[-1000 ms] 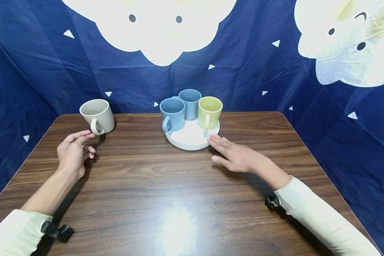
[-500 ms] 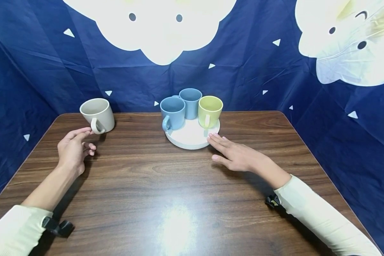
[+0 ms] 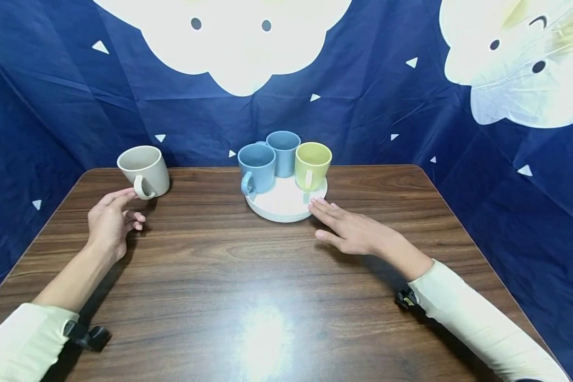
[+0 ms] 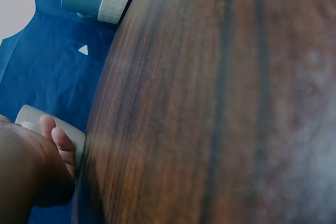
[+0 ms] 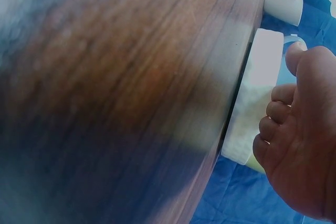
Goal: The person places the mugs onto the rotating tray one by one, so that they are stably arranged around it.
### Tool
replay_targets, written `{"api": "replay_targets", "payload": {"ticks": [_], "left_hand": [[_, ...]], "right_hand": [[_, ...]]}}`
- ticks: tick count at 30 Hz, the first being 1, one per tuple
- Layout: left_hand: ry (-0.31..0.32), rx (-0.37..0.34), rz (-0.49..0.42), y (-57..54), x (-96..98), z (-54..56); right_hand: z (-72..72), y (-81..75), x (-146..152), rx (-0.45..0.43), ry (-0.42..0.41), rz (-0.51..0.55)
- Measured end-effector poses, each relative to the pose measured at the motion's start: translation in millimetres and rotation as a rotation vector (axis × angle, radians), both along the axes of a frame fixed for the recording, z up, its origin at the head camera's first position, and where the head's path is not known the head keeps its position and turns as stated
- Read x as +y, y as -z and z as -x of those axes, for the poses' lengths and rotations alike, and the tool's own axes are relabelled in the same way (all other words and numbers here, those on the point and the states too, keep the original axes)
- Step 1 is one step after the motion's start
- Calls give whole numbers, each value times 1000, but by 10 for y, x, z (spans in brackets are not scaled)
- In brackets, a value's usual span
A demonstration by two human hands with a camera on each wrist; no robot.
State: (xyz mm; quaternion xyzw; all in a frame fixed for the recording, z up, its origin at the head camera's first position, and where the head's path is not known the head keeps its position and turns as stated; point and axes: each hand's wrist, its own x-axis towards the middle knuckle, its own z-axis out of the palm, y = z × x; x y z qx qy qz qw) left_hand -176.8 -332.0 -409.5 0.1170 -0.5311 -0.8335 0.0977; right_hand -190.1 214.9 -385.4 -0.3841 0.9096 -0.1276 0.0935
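At the far left of the table, my left hand (image 3: 109, 225) pinches the handle of an off-white mug (image 3: 150, 172) between thumb and forefinger. Its other fingers hang loosely below. The mug stands on the table, handle toward me. In the left wrist view the hand hides much of the mug (image 4: 73, 135). My right hand (image 3: 353, 231) has its fingers straight, fingertips resting at the right front rim of a round white tray (image 3: 281, 216). On the tray stand a blue mug (image 3: 260, 172) at the left, another blue mug (image 3: 285, 156) behind, and a yellow-green mug (image 3: 315, 164) at the right.
A brown wood-grain table (image 3: 210, 286) lies under everything, with a glare spot near the front. A dark blue curtain (image 3: 196, 122) with white cloud prints hangs right behind the table's back edge and along the sides.
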Motion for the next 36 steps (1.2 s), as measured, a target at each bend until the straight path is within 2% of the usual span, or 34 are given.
{"api": "replay_targets", "payload": {"ticks": [12, 18, 26, 36], "left_hand": [[52, -13, 17, 8, -3, 27], [58, -12, 23, 14, 2, 35], [147, 30, 50, 11, -1, 64], [202, 51, 66, 0, 14, 89]], "right_hand": [[8, 24, -2, -2, 13, 2], [2, 14, -3, -10, 16, -2], [13, 29, 2, -12, 15, -3], [4, 42, -3, 7, 2, -2]]}}
